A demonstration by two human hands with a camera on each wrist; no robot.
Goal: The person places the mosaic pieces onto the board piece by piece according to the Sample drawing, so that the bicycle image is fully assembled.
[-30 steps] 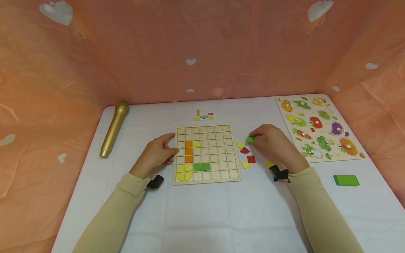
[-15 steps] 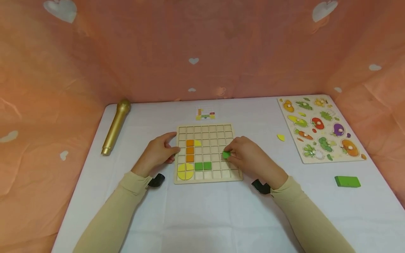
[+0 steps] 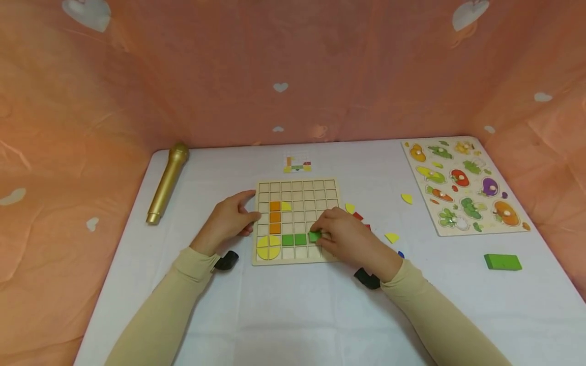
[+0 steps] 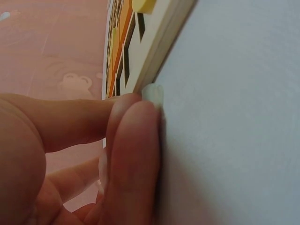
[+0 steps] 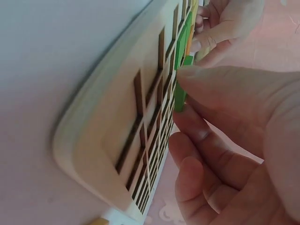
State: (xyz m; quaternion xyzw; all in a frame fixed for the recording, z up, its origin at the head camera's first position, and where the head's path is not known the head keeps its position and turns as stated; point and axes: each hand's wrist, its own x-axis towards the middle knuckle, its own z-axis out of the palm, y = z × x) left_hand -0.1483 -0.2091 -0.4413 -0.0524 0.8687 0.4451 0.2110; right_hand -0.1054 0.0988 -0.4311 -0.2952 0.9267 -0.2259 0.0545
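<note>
Your right hand pinches a green square at the wooden grid board, 2 green tiles just left of that grip. Farther left, your left hand, thumb and forefinger apart, touches the board's edge; 3 orange squares lie between both hands.

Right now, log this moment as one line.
right grip: pinches green tile; left grip: touches left edge of grid board; two other green tiles: seated
</note>
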